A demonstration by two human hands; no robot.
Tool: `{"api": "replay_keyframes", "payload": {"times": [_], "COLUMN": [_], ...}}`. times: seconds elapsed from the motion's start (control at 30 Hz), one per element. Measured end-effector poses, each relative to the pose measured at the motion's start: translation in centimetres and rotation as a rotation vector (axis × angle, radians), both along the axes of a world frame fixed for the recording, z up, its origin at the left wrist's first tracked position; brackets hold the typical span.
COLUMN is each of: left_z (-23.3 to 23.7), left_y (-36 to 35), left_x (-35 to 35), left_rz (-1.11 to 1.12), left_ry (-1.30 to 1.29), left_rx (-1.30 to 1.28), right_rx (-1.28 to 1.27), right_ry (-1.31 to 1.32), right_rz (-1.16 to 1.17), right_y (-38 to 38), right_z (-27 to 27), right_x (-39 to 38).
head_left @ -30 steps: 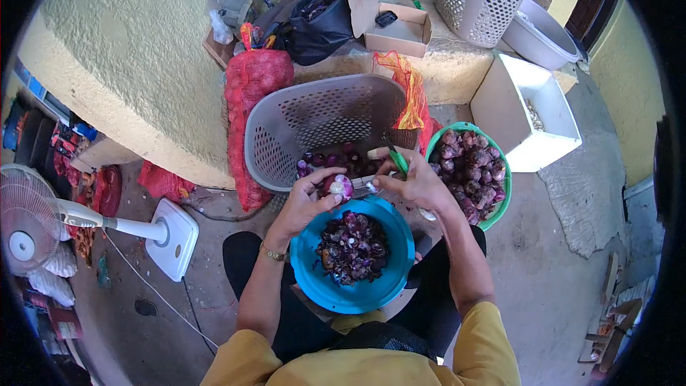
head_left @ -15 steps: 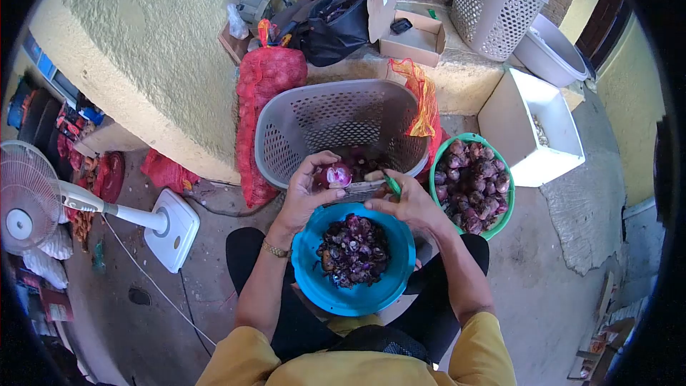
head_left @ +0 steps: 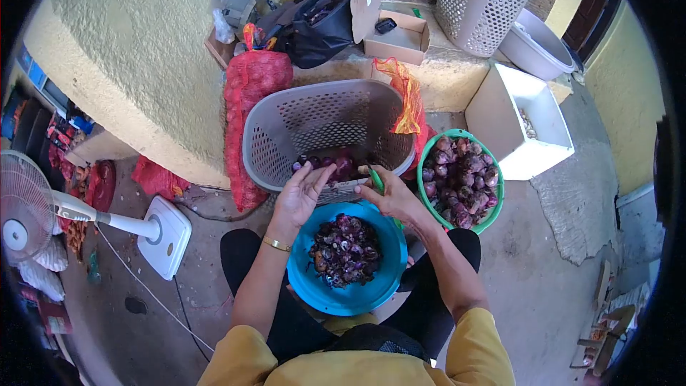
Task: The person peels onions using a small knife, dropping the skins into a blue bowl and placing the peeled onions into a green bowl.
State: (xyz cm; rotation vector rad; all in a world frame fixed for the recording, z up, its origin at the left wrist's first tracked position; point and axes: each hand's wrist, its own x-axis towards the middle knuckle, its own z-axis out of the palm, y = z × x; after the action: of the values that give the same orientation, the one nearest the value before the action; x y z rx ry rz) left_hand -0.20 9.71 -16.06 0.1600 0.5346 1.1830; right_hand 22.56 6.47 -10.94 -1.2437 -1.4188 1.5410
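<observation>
My left hand [head_left: 299, 199] is open over the near rim of a grey perforated laundry basket [head_left: 266, 139], its fingers spread and nothing in them. Inside that basket lie several purple onions [head_left: 344, 166], partly hidden by my hands. My right hand [head_left: 394, 200] is closed around a green-handled knife [head_left: 376, 180] near the same rim; its blade is hard to make out. Below both hands, between my legs, sits a blue basin [head_left: 299, 271] with dark onion skins and trimmings [head_left: 347, 250] in it.
Right of the basket stands a green tub [head_left: 501, 196] full of unpeeled onions [head_left: 463, 179]. A red mesh sack [head_left: 246, 100] leans at its left, and a white box [head_left: 493, 121] is farther right. A standing fan [head_left: 25, 221] and its cord are on the left floor.
The peeled onion has left my left hand, whose fingers have opened over the basket. My right hand still holds the knife. The whole view has shifted slightly.
</observation>
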Motion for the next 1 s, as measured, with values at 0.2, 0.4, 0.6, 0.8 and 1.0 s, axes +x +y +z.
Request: {"api": "replay_keyframes", "payload": {"times": [0.2, 0.4, 0.6, 0.8, 1.0], "left_z": [0.2, 0.1, 0.0, 0.0, -0.5], "left_y": [-1.0, -1.1, -1.1, -1.9, -2.2], "left_x": [-0.1, 0.3, 0.8, 1.7, 2.1], "left_rz": [-0.144, -0.204, -0.222, -0.284, -0.310], "left_ry": [0.157, 0.258, 0.280, 0.277, 0.273], "left_rx": [0.141, 0.201, 0.211, 0.224, 0.247], "right_rx": [0.230, 0.126, 0.327, 0.529, 0.243], "right_ry": [-0.164, -0.370, -0.533, -0.887, -1.201], "right_rz": [-0.052, -0.016, -0.022, -0.448, -0.643], "right_y": [0.9, -0.7, -2.4, 0.3, 4.7], "right_z": [-3.8, -0.9, -2.5, -4.4, -11.3], "right_x": [2.3, 3.5, 7.6, 16.1, 23.3]}}
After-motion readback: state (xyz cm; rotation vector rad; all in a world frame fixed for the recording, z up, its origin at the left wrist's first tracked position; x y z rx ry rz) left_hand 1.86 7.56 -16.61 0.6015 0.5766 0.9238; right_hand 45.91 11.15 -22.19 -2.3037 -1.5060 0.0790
